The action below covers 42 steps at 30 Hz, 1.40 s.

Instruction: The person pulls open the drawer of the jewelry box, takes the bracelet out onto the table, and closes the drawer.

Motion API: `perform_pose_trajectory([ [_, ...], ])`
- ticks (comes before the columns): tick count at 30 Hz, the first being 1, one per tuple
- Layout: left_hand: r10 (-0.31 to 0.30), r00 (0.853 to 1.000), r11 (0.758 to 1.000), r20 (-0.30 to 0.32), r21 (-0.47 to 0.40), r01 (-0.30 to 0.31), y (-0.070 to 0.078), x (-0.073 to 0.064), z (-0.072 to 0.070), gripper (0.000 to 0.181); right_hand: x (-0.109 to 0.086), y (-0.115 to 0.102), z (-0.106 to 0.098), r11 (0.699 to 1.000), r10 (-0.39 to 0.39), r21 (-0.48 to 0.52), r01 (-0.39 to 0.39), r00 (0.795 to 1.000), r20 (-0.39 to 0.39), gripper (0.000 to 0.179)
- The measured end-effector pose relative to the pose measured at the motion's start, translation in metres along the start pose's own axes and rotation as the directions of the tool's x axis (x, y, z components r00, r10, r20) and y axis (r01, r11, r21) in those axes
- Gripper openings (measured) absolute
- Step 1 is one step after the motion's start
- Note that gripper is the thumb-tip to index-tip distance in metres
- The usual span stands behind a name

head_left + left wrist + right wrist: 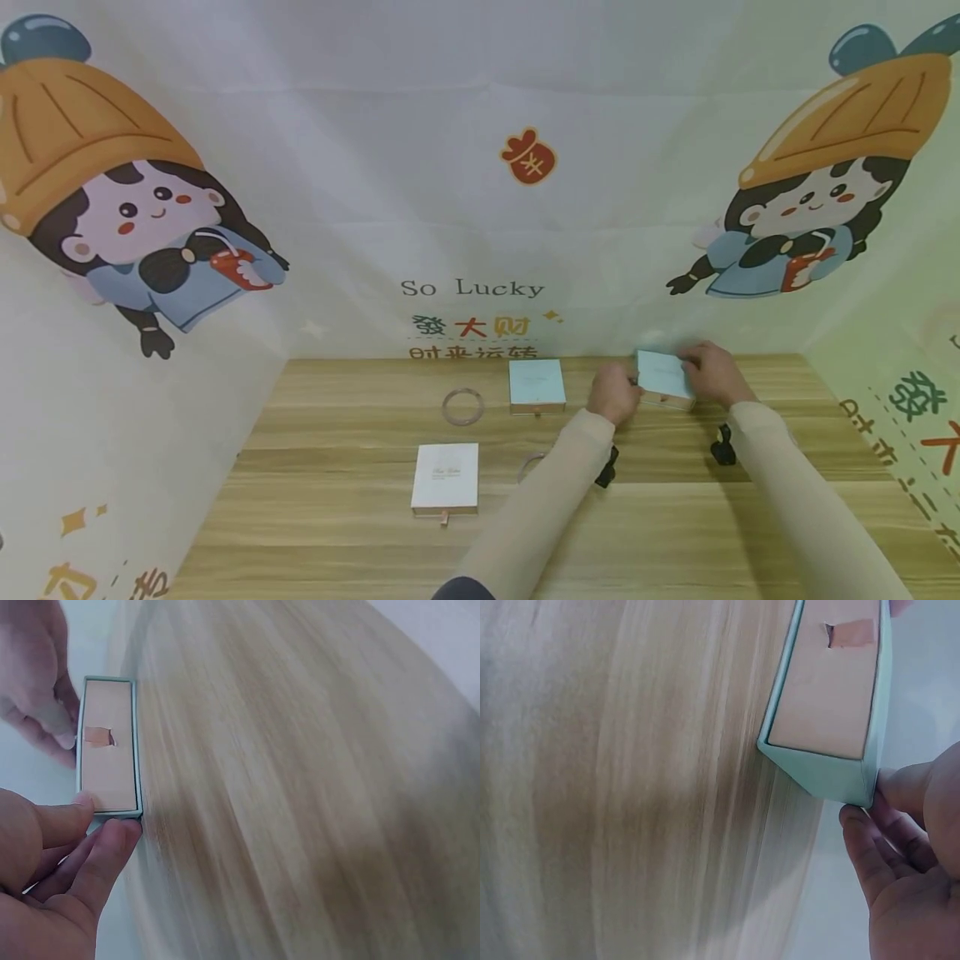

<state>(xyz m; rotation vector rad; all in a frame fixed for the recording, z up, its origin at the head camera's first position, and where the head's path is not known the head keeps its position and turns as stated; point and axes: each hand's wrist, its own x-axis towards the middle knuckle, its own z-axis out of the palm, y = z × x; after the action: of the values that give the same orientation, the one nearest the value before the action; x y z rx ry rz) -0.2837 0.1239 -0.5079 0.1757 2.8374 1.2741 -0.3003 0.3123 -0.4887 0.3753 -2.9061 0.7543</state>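
Note:
A light blue drawer box with a pinkish front and a small ribbon tab stands on the table near the back wall, between both hands. My left hand holds its left end; in the left wrist view, the thumb and fingers of that hand are at the box's near corner. From the other side my right hand grips the right end, thumb near the top edge and fingers along the side in the right wrist view. The drawer front sits flush inside the sleeve.
Left of the hands is another light blue box, with a clear bangle beside it. A white box lies nearer the front. The left sleeve partly covers a second bangle. Printed cloth walls enclose the wooden table.

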Motion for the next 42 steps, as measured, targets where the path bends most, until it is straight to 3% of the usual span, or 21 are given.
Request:
perform_pose_trajectory([
  [8,-0.114,0.992,0.973,0.057,-0.195,0.123,0.001,-0.008,-0.007,0.026,-0.013,0.009,0.002,0.995,0.078,0.065,-0.077,0.997,-0.020,0.028],
  [14,-0.166,0.985,0.964,0.049,-0.204,0.172,0.003,-0.014,-0.012,0.020,-0.029,0.014,0.002,0.982,0.128,0.142,-0.125,0.992,-0.010,0.027],
  [20,-0.207,0.977,0.949,0.043,-0.233,0.212,-0.001,-0.009,-0.009,0.016,-0.048,0.007,-0.003,0.976,0.142,0.165,-0.143,0.990,0.018,0.030],
  [25,-0.207,0.977,0.940,0.053,-0.266,0.214,-0.002,-0.006,-0.007,0.014,-0.066,-0.002,-0.006,0.972,0.162,0.170,-0.163,0.987,0.019,0.031],
  [32,-0.151,0.988,0.955,0.029,-0.254,0.154,-0.003,-0.007,-0.006,0.014,-0.092,-0.016,-0.002,0.961,0.220,0.168,-0.218,0.975,0.006,0.034],
  [42,-0.090,0.993,0.962,0.076,-0.250,0.106,0.002,-0.016,-0.007,0.019,-0.117,-0.028,0.001,0.928,0.310,0.212,-0.307,0.950,0.019,0.040],
])
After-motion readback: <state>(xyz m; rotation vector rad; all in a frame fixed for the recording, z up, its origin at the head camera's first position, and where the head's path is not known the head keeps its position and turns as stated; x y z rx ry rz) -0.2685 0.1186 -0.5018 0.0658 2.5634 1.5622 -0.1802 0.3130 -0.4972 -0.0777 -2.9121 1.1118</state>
